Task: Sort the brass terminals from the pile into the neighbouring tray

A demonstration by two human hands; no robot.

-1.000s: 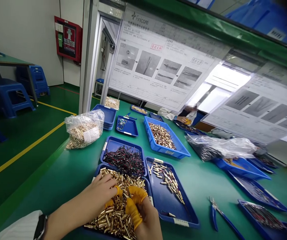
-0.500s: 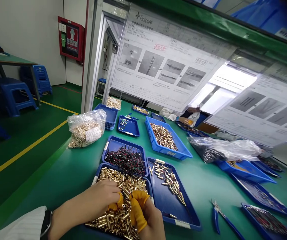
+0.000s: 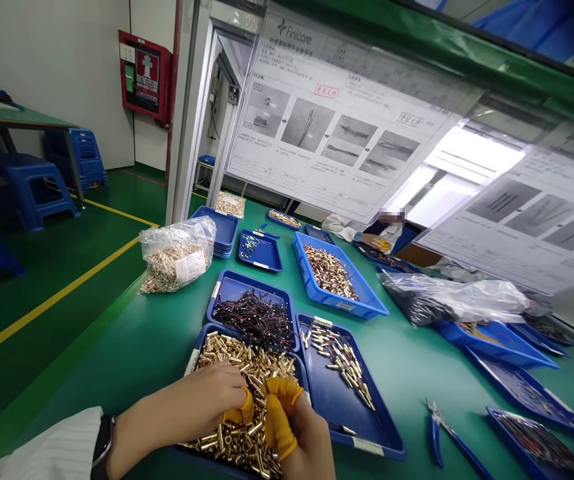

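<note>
Here, the left hand [image 3: 199,407], a watch [image 3: 103,445] on its wrist, and the right hand [image 3: 304,437] sit curled and nearly closed over a heap of brass pins [image 3: 247,363]. Their fingertips, sheathed in orange finger cots [image 3: 277,420], nearly meet just above the heap; whether a pin lies between them cannot be told. The heap fills the nearest blue tray [image 3: 207,331] and runs under both hands. Just right of it, a second blue tray [image 3: 327,407] carries a much smaller, looser strip of pins [image 3: 344,360], many lying roughly the same way, and much of its floor is bare. So far, then, only a small share of pins lies in the second tray, against the large heap in the first.

Beyond these, a third tray holds a tangle of black and red wires [image 3: 254,320], and a deep blue tray holds more pins [image 3: 329,270]. A labelled plastic bag of pins [image 3: 177,257] stands to the left, and blue-handled pliers [image 3: 437,437] lie to the right on the green desk [image 3: 407,380]. Farther along, a co-worker's hand [image 3: 371,240] rests among further trays beneath hanging instruction sheets [image 3: 337,113]. Past the desk lie a green floor [image 3: 61,300] with a yellow line, blue stools [image 3: 29,190] and a red wall cabinet [image 3: 144,73].
</note>
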